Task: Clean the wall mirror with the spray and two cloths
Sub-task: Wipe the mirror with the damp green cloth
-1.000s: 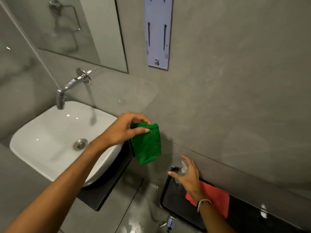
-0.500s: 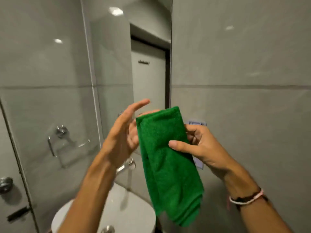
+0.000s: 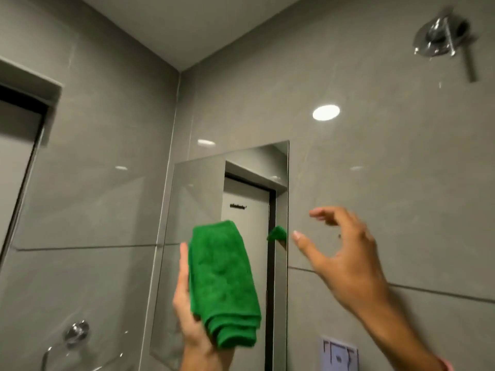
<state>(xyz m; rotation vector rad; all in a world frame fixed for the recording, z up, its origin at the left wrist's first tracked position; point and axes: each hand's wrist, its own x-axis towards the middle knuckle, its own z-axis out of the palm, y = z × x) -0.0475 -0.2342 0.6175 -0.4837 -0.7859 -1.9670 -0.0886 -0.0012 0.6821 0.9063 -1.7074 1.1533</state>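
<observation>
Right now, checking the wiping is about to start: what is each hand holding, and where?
The left hand holds the folded green cloth along its left edge and lower part. The right hand is open, holding nothing.

Large glossy grey wall tiles (image 3: 375, 162) meet in a corner under a pale flat ceiling (image 3: 187, 25). A round chrome wall fitting (image 3: 439, 38) sits high on the right; a chrome towel ring (image 3: 76, 341) hangs low left beside a grey door frame (image 3: 24, 84).

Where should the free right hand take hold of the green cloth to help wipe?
Probably the top folded edge of the green cloth, coming from the right. The left hand backs its left side and lower part; the open right hand is already beside it.
</observation>
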